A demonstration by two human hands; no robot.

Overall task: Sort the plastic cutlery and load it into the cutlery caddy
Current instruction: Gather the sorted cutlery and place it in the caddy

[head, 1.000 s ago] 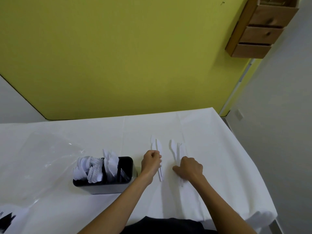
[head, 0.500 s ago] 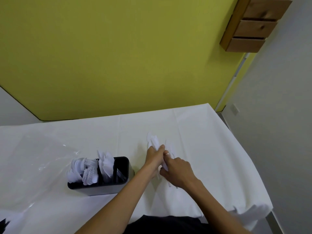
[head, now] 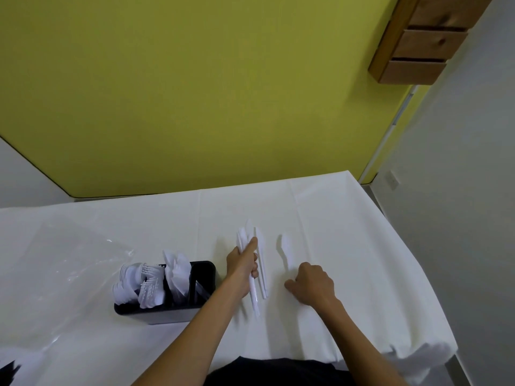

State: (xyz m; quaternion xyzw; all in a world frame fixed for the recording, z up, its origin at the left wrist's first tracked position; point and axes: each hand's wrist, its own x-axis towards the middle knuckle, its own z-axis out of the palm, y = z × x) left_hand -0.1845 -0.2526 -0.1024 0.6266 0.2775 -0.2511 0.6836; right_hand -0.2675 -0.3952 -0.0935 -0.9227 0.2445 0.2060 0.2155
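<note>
My left hand (head: 242, 267) has its grip around a bundle of white knives (head: 255, 291); my right hand (head: 313, 284), curled, pinches one knife (head: 286, 250) flat on the surface (head: 348, 246). Gathering step. Next: merge, carry to the caddy (head: 167, 291). Half a second ago both hands were together.

wooden drawers (head: 426, 43) cropped, caddy (head: 167, 310) contents blurred

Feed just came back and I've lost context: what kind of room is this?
Probably a plain indoor workroom, not a kitchen: a table under a white cloth, a bare yellow wall, small wooden drawers mounted high.
</note>
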